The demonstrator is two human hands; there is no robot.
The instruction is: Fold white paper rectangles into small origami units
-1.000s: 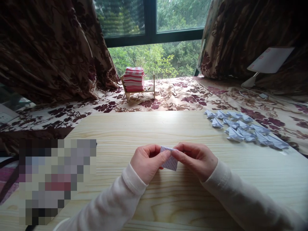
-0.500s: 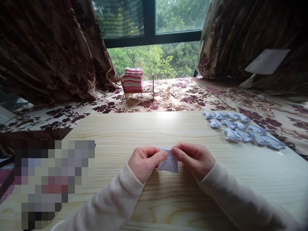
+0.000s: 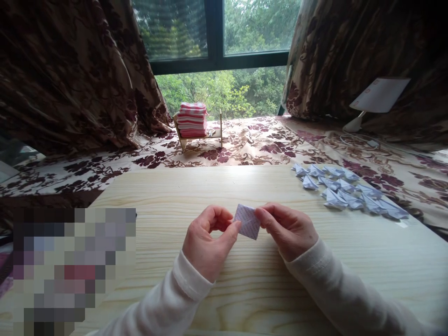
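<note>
Above the light wooden table [image 3: 157, 196], a small folded square of printed white paper [image 3: 249, 224] is held up between both hands, tilted with one corner upward. The right corner is pinched between the thumb and fingers of my right hand [image 3: 294, 228]. My left hand [image 3: 210, 238] closes its thumb and index finger at the left corner, with a rounded gap inside the curled fingers. The other side of the paper is hidden.
Several folded white paper pieces [image 3: 345, 191] lie in rows at the table's far right. Beyond the table are a small stand [image 3: 199, 137] with folded red-and-white cloths [image 3: 192, 120] and a white lamp [image 3: 380, 95]. A pixelated patch [image 3: 77, 266] covers the left side.
The folded paper has turned from lying nearly level to standing on a corner, a little higher. My left hand's grip has loosened and shifted to its left corner; my right hand still pinches it.
</note>
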